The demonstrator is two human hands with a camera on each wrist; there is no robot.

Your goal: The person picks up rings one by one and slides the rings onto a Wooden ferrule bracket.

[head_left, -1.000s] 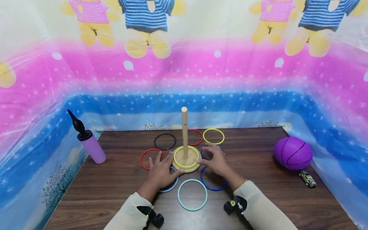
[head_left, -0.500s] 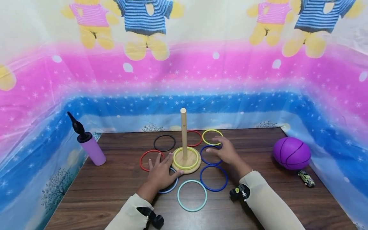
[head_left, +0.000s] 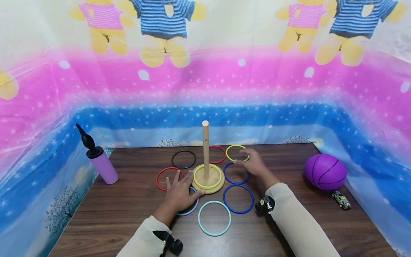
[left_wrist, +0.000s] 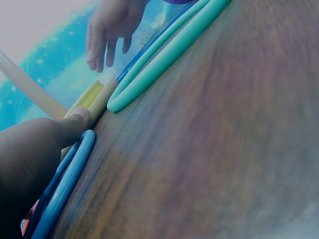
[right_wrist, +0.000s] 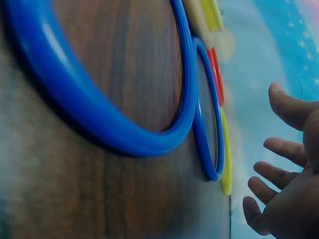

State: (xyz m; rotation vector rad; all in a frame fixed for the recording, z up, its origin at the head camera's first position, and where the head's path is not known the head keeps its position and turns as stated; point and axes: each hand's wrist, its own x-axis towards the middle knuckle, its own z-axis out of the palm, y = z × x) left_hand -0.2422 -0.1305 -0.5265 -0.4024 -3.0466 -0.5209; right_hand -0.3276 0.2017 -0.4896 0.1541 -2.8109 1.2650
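A wooden peg [head_left: 206,150] stands upright on a round base [head_left: 209,191], with yellow rings [head_left: 194,175] lying around its foot. My left hand [head_left: 179,194] rests beside the base, fingers spread, over a light blue ring [head_left: 189,213]. In the left wrist view, its thumb [left_wrist: 79,115] touches the base's edge. My right hand [head_left: 255,165] hovers at the far right of the stand with relaxed fingers, holding nothing. Its fingertips overlap another yellow ring [head_left: 227,154] in the head view, and a blue ring [head_left: 225,174] lies just below them.
Around the stand lie a red ring [head_left: 157,180], a black ring [head_left: 173,162], a second red ring [head_left: 224,153], a second blue ring [head_left: 239,213] and a turquoise ring [head_left: 214,235]. A purple pump [head_left: 104,167] stands left; a purple ball [head_left: 325,171] and toy car [head_left: 341,200] sit right.
My right hand has moved away from the base, right and farther back, to near the back yellow ring. My left hand has stayed at the base.
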